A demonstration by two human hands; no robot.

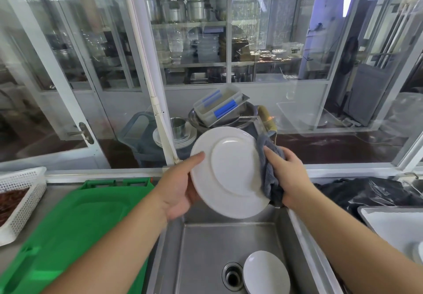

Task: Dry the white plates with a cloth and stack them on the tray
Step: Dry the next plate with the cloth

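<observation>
Hands [180,186] [290,179] hold unmarked plate [229,170] and grey cloth [271,174].

Daylight filled glass partitions [251,41] behind a steel sink [206,248]; shelves of cookware [194,9] stood beyond the glass.

White plate [229,172], grey cloth [270,179], green tray [75,220], steel-grey sink [201,248].
</observation>
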